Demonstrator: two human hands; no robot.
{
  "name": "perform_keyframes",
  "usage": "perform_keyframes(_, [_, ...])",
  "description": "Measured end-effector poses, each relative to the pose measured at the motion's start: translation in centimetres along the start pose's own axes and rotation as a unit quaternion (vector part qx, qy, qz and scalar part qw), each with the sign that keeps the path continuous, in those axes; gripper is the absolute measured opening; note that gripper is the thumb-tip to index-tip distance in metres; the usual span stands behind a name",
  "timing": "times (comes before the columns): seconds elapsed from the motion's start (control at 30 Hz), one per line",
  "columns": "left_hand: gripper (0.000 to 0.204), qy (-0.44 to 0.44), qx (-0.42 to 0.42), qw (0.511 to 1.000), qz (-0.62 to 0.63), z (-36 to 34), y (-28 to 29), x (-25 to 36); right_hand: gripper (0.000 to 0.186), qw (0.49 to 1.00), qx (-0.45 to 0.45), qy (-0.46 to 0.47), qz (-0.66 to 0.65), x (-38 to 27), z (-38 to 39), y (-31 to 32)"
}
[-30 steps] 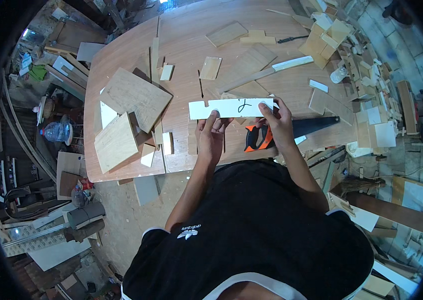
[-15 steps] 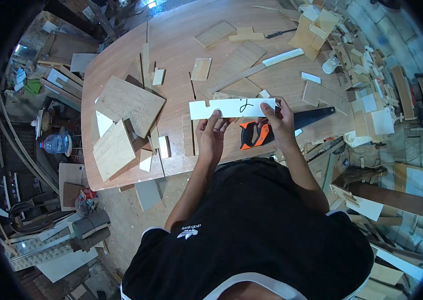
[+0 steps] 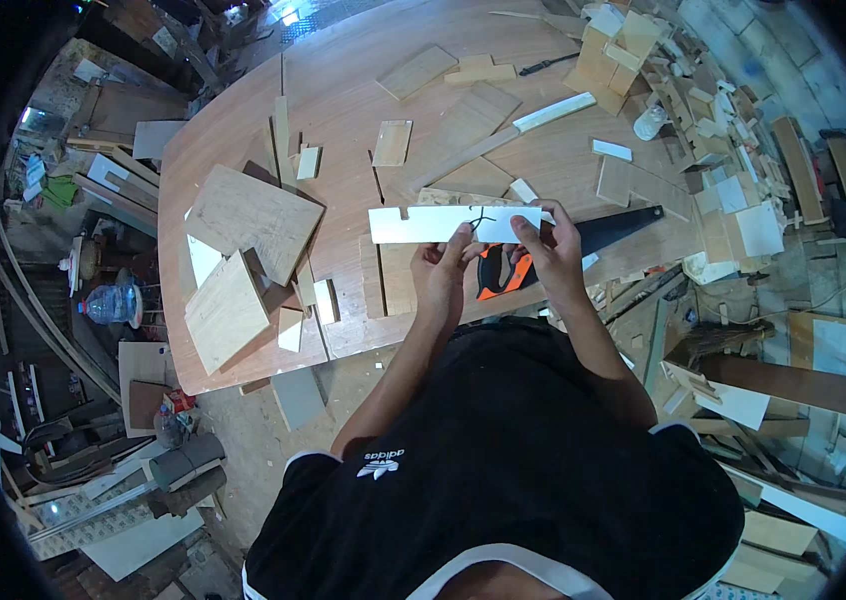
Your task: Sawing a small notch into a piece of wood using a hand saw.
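A long white board strip [image 3: 421,225] is held level above the table's near edge, with a small notch in its upper edge and a black pen mark on its face. My left hand [image 3: 441,275] grips its lower edge near the middle, thumb on the front. At the strip's right end my right hand [image 3: 555,250] is closed on it, thumb pressed to the white face. Behind and below the strip lies a handsaw with an orange and black handle [image 3: 491,278]; its dark blade [image 3: 623,230] points right.
Several wood panels [image 3: 255,222] lie stacked at the table's left. Offcuts [image 3: 395,143] are scattered on the tabletop [image 3: 343,120], beside a long white-topped strip [image 3: 555,112]. A jar [image 3: 650,122] stands near a heap of wood scraps [image 3: 713,120] at right. A large water bottle [image 3: 111,304] is at left.
My left hand has slid right along the strip, toward its middle. The strip has shifted slightly left and down, and the pen mark looks turned over.
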State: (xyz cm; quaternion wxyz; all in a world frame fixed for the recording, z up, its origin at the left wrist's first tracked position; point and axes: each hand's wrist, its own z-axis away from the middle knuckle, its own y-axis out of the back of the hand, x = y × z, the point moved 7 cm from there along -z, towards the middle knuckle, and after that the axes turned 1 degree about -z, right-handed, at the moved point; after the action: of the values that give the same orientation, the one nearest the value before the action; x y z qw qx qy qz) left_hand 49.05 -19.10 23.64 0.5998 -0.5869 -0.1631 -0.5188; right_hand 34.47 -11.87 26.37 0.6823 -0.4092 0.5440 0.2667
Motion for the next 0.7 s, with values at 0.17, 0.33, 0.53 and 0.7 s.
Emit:
perform_keyframes(0.17, [0.023,0.032,0.023,0.999,0.018,0.8,-1.2,0.0,0.038,0.999,-0.03,0.019,0.021,0.0,0.4,-1.0])
perform_keyframes(0.33, [0.022,0.024,0.057,0.998,0.007,1.0,-0.9,0.5,0.04,0.998,-0.035,0.039,0.035,0.0,0.5,-1.5])
perform_keyframes(0.53, [0.024,0.008,0.044,0.999,0.026,1.1,-0.6,0.9,0.038,0.997,-0.057,0.01,0.05,0.3,0.4,-1.9])
perform_keyframes(0.7, [0.033,-0.129,0.067,0.984,-0.107,2.1,-1.2,3.5,0.041,0.962,-0.007,0.114,0.249,0.7,-0.2,-1.4])
